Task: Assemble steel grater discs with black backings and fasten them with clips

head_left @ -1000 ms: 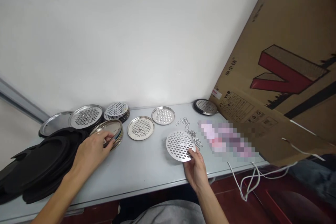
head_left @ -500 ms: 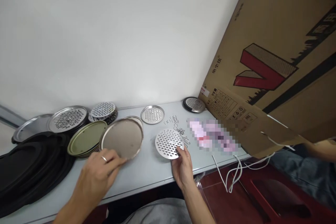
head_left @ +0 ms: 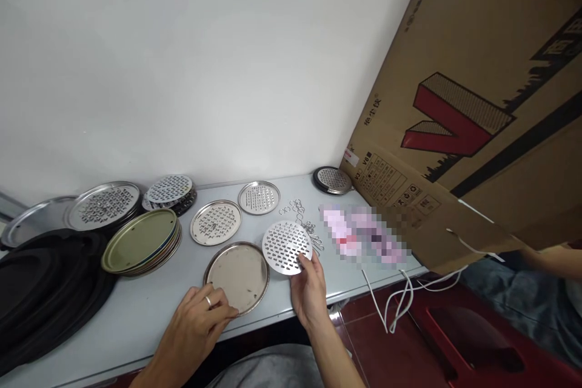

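Note:
My left hand (head_left: 200, 318) pinches the near rim of a plain round metal plate (head_left: 239, 276) low over the table's front edge. Whether the plate rests on the table, I cannot tell. In my right hand (head_left: 310, 291) is a flat silver grater disc (head_left: 285, 245) full of punched holes, gripped by its lower right edge with the thumb on top. The disc is tilted and close to the plate's right side. Behind them lie a rimmed grater plate (head_left: 216, 222) and another one (head_left: 259, 197). Small metal rings and hooks (head_left: 309, 230) lie just beyond the disc.
On the left stand stacks of black round pieces (head_left: 50, 291), olive-topped plates (head_left: 140, 239) and grater discs (head_left: 170, 189). A black-rimmed grater (head_left: 333, 180) sits by the wall. A large cardboard box (head_left: 454, 194) and white cord (head_left: 393, 315) are on the right, with another person's arm beyond.
My left hand has brought the plain plate right and down, away from the olive stack and beside the grater disc. The rimmed grater plate behind it is now uncovered. My right hand keeps its hold.

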Motion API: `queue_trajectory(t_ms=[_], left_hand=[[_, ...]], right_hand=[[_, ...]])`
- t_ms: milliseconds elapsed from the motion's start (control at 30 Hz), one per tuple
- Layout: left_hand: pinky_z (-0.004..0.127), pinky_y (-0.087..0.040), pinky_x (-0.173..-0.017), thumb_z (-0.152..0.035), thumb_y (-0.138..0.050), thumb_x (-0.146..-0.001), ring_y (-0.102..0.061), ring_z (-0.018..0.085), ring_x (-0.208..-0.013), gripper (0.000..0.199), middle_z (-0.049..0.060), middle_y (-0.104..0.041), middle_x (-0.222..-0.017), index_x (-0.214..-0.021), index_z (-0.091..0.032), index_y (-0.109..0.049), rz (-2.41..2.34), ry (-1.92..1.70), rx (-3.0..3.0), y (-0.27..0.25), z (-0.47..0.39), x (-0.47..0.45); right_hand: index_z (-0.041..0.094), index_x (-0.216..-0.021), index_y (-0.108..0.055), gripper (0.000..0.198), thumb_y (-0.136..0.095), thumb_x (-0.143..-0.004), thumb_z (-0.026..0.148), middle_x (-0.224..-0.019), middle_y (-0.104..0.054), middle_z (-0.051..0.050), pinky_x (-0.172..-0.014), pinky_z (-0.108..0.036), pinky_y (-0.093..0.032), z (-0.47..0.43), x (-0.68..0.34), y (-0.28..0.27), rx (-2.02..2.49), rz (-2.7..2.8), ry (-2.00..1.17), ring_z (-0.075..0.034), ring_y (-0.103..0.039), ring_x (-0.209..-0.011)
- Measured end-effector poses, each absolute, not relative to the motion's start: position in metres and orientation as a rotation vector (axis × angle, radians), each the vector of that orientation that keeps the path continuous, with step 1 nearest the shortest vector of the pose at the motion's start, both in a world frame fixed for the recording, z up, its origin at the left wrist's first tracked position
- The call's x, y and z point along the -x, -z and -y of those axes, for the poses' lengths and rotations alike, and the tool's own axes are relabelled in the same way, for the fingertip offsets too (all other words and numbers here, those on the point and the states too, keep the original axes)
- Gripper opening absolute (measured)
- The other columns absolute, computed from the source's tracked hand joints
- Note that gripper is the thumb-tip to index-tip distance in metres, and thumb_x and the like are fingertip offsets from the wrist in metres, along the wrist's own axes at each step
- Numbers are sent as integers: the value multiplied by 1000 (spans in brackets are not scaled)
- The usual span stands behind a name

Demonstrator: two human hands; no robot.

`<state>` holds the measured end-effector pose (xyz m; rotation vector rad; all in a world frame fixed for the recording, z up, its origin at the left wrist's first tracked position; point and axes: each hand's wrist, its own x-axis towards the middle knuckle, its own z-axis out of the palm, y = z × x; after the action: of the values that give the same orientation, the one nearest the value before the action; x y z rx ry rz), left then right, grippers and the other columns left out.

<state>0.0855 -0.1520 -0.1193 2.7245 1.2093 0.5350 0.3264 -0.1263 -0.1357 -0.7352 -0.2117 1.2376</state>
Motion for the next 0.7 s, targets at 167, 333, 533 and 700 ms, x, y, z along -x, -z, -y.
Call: queue_trajectory(t_ms=[167,333,533,700], left_hand=[[38,-48,-82,-22,-66,-91,-65,23,-96,25,5,-72,-110,-115,-30,-70,-1199,-465,-2721,118,151,-92],[45,-43,-105,-33,-64,-92,-58,27,-124,59,4,-62,-143,-149,-30,-48,-1189,-396,-2890,125,153,-99],[44,-40,-111,-21,-54,-97,-55,23,-130,55,-1,-57,-149,-151,-31,-46,-1086,-376,-3051,138,153,-100],[44,-42,-109,-2,-48,-90,-59,21,-124,59,-3,-65,-138,-140,-32,-57,-956,-412,-3045,135,153,-103]], right_hand=[[27,-114,-73,38,-80,-77,32,-110,-77,-2,-111,-44,-41,126,-326,134,765,229,-1237,-23,-66,-109],[26,-121,-71,48,-81,-75,34,-112,-76,-5,-106,-46,-45,126,-325,134,796,244,-1245,-26,-67,-109],[27,-132,-65,58,-81,-76,35,-114,-75,-7,-103,-48,-47,126,-326,136,793,263,-1251,-28,-67,-108],[26,-126,-68,53,-82,-75,34,-112,-76,-6,-103,-46,-47,126,-325,135,795,255,-1259,-27,-67,-107]])
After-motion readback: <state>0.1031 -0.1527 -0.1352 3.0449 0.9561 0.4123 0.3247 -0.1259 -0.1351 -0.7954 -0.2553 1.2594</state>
